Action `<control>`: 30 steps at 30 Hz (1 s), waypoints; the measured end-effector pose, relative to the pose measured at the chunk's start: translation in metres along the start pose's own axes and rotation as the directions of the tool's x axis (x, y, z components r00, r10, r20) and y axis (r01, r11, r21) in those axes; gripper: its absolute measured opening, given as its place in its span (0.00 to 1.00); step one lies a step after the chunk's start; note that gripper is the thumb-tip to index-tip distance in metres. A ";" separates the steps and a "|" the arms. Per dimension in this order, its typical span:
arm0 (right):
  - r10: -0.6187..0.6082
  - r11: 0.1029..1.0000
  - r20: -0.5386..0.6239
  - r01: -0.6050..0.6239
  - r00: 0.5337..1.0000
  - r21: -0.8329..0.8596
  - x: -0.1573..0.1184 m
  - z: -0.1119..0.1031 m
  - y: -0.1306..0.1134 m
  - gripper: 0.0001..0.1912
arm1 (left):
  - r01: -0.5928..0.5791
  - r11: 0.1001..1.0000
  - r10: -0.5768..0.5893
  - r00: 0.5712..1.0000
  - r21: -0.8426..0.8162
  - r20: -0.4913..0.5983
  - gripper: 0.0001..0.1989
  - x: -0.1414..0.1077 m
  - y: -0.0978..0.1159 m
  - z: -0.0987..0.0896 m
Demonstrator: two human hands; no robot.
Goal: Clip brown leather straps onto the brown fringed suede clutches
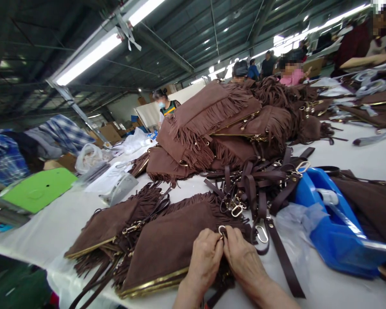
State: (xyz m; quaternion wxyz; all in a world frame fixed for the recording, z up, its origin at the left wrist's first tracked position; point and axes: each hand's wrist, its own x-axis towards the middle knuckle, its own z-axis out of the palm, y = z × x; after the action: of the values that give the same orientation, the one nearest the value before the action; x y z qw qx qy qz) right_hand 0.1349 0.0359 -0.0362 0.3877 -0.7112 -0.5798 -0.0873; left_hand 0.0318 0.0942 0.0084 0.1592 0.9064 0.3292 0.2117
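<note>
As hands (206,254) pinch a ring (219,228), bags (170,240) lie near the table edge (35,258).

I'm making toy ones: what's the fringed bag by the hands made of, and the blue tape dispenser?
The fringed bag looks like suede or imitation suede, matte, because its brown surface barely shines. The blue tape dispenser seems plastic, smooth and glossy; its walls catch light.

On our bench (45,238), we have the front bag (170,240) near us, with a second bag (106,225) at its left and a heap of bags (209,107) behind both. To its right we find straps (251,180), then a tape dispenser (331,242) with plastic film (294,223) just at its left.
</note>
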 end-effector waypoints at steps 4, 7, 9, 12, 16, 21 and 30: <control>-0.003 1.000 0.030 0.003 1.000 0.009 -0.003 0.001 -0.001 0.13 | 0.028 0.997 -0.027 1.000 -0.070 0.004 0.09 -0.001 -0.003 0.003; 0.011 0.999 0.057 -0.013 0.998 0.031 -0.009 -0.004 -0.003 0.13 | 0.039 0.994 -0.039 0.999 -0.104 0.006 0.10 -0.001 -0.005 0.002; 0.027 0.996 0.100 -0.035 0.995 0.080 -0.013 -0.011 -0.002 0.13 | 0.037 0.991 -0.036 0.999 -0.130 0.011 0.08 0.002 -0.005 0.000; 0.123 0.934 0.297 -0.212 0.947 0.288 -0.016 -0.028 0.004 0.14 | 0.029 0.984 -0.026 1.000 -0.175 0.017 0.03 0.004 -0.002 -0.007; 0.232 0.662 0.617 -0.587 0.752 0.466 -0.014 -0.048 0.012 0.18 | 0.001 0.965 -0.021 0.997 -0.261 -0.075 0.07 -0.011 -0.002 -0.023; 0.279 0.362 0.729 -0.771 0.625 0.524 -0.012 -0.063 0.006 0.23 | -0.091 0.984 0.126 0.963 0.152 -0.240 0.17 -0.069 -0.038 -0.047; 0.254 0.043 0.821 -0.854 0.512 0.519 0.000 -0.080 -0.007 0.23 | -0.047 0.856 0.135 0.982 0.515 -0.135 0.23 -0.109 -0.092 -0.073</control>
State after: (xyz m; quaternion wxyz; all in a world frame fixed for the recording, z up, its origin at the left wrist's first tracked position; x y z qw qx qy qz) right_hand 0.1548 -0.0160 0.0211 0.5333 -0.5246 -0.2476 0.6157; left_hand -0.1283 0.0999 0.0014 -0.1242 0.9098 0.3422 0.1992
